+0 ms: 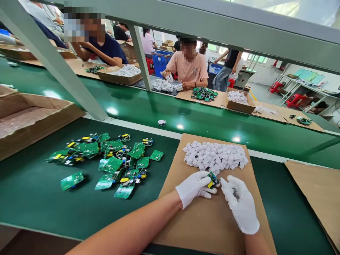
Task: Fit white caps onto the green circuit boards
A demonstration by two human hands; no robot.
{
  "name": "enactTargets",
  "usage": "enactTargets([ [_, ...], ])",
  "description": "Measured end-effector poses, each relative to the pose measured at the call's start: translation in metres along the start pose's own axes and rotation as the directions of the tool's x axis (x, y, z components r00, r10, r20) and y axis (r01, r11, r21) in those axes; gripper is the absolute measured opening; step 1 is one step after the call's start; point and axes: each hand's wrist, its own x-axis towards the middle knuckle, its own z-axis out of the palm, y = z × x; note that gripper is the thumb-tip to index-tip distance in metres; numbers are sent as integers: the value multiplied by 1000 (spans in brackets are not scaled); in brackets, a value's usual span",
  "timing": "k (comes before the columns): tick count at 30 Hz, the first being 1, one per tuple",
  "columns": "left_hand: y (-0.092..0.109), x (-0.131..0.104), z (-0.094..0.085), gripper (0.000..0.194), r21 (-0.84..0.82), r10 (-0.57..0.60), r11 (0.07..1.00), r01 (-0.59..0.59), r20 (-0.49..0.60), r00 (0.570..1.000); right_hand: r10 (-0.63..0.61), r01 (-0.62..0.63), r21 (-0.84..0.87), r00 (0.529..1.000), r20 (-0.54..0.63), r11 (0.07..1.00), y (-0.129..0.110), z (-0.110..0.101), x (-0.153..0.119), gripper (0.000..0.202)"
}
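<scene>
My left hand, in a white glove, grips a small green circuit board with a yellow component on it. Just to the right, my gloved right hand is curled with thumb and fingers drawn together; whether a small piece sits in them I cannot make out. Both hands are over a brown cardboard sheet. Beyond them, on the same sheet, lies a heap of small white pieces. Left of the sheet, a loose pile of circuit boards is spread on the dark green table.
A cardboard box stands at the far left, and another cardboard sheet lies at right. A green conveyor belt runs behind, carrying one board with white on it. A metal frame crosses above. Co-workers sit opposite.
</scene>
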Motion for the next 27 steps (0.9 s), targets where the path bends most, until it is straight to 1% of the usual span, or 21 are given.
enactTargets([
  [1,0,0,1,34,15,5,1000,-5,1,1000,4,-5,31,1000,26,1000,-3,1,-2,27],
  [3,0,-1,2,35,65,23,998,-25,42,999,-35,30,34,990,136,999,-7,0,-4,20],
  [5,0,-1,2,38,128,51,990,-63,90,995,-118,119,8,974,194,993,-11,-2,-2,20],
  [7,0,-2,3,45,194,85,976,-100,82,993,-209,221,-34,955,210,975,-13,-3,-1,21],
  [9,-1,-2,4,49,256,135,957,-133,10,991,-260,279,-92,950,172,956,-12,-1,-1,23],
  [10,-1,-2,5,48,282,168,947,-153,-31,985,-261,278,-132,956,136,951,-10,0,-2,24],
  [12,-2,-3,7,42,302,230,934,-191,-99,968,-259,270,-206,963,78,941,-5,2,-4,25],
  [14,-3,-3,9,32,307,268,926,-218,-130,955,-283,292,-266,956,71,919,-2,3,-6,22],
  [17,-5,-4,10,24,352,304,905,-237,-147,941,-374,385,-350,922,102,854,0,4,-7,16],
  [22,-13,-4,11,29,477,365,843,-249,-166,916,-506,470,-495,860,69,731,-2,9,-4,12],
  [23,-14,-4,11,29,480,360,843,-245,-165,918,-521,480,-502,851,66,720,-3,10,-3,11],
  [25,-16,-3,11,28,432,322,873,-229,-156,934,-530,487,-504,845,66,713,-3,11,-3,11],
  [27,-17,-1,11,30,345,267,915,-208,-133,955,-504,460,-518,861,64,721,-3,11,-2,12],
])
